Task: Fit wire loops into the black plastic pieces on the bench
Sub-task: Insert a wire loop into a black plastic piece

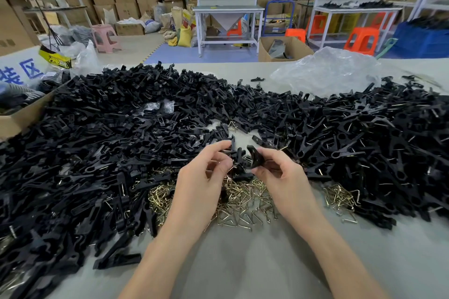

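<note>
R hand (pixel 284 177): a black plastic piece (pixel 255 157) is pinched btwn thumb & fingertips, other fingers curled under. L hand (pixel 201 182): fingers curled, thumb & forefinger closed on what looks like a thin wire loop (pixel 230 168), mostly lost against the clutter behind. Both are held just apart above the loose wire pile (pixel 243 201); the fit is judged not yet made.

Risks: the loop is small & prob. springy; if pushed in skewed it could be flicked out of the pinch & lost among the wires below. Those wires are tangled, so extras could be dragged up w/ the next pick. The piece is held by fingertips only, so it could be twisted as the wire is pressed.

Room: bare bench (pixel 255 262) is seen only nearest the body, btwn & around the forearms. Close on L, R & ahead, black heaps (pixel 121 128) are banked; pieces would be knocked by wide swings. A cardboard box (pixel 21 116) is set at far L, a clear bag (pixel 328 73) well back on the R. The bench's near edge isn't in view.
</note>
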A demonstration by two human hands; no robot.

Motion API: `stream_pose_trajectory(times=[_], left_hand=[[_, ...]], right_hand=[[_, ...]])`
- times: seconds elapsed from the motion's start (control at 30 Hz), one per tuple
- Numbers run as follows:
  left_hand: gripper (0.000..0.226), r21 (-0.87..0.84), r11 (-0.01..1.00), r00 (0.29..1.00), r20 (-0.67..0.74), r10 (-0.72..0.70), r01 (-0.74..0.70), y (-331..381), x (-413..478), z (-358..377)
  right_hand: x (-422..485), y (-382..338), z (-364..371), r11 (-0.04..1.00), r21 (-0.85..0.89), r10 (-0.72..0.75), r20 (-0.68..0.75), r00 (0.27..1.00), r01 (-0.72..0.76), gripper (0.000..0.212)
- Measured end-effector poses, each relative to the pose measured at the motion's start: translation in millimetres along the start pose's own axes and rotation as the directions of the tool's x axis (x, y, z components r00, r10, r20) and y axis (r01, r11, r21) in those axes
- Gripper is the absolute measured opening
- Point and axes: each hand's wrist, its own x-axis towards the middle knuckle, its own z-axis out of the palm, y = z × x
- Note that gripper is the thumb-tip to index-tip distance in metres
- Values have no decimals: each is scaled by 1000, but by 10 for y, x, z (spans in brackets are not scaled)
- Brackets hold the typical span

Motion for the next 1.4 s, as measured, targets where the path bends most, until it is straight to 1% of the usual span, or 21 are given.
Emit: stream_pose_trajectory(times=[0.07,0.13,0.2,0.23,0.33,0.4,0.53,0.6,0.67,0.73,0.83,0.9,0.97,1.03,1.1,1.2,1.4], left_hand=[[36,28,1000,1000,-5,2,-2,3,-3,0],[35,127,990,998,5,62,-62,18,-13,-8],[34,246,955,987,49,156,-163,18,-32,-13],[35,299,934,980,84,178,-196,15,-42,-15],[46,406,887,973,159,168,-220,8,-47,-15],[48,417,881,972,162,169,-223,7,-43,-19],[52,395,890,972,152,181,-228,2,-32,-22],[62,390,891,969,174,177,-233,2,-35,-30],[76,424,870,964,195,183,-251,-14,-39,-35],[82,462,852,968,163,192,-247,-31,-40,-36],[81,456,859,972,79,223,-234,-21,-29,-52],[85,495,825,959,75,273,-274,-11,-24,-73],[89,560,761,942,127,311,-327,-19,-23,-95],[96,580,741,940,172,293,-337,-24,-27,-102],[100,573,758,950,186,249,-311,-29,-36,-105],[99,541,795,961,175,213,-275,-46,-32,-131],[100,578,789,977,143,157,-211,-123,14,-164]], right_hand=[[-7,-9,15,999,-35,-31,9,999,31,55],[-9,1,23,997,-65,-47,17,999,48,61],[-7,15,32,996,-75,-49,23,999,50,61],[-9,21,34,996,-78,-50,26,998,52,60],[-16,12,42,994,-87,-61,34,998,64,61],[-26,9,41,993,-94,-72,43,996,76,60],[-34,14,33,993,-88,-75,64,995,80,49],[-38,3,28,993,-86,-68,73,995,74,45],[-44,-6,22,995,-79,-62,70,996,68,45],[-47,-18,18,996,-67,-58,63,996,62,47],[-52,-31,26,997,-56,-43,65,997,47,47],[-61,-41,32,998,-58,-34,75,997,39,45],[-76,-51,29,997,-68,-33,89,995,39,42],[-91,-58,19,994,-94,-43,99,994,52,37],[-100,-65,12,990,-124,-49,108,993,62,35],[-102,-75,15,988,-140,-50,109,993,65,35],[-110,-78,25,989,-138,-46,107,993,60,36]])
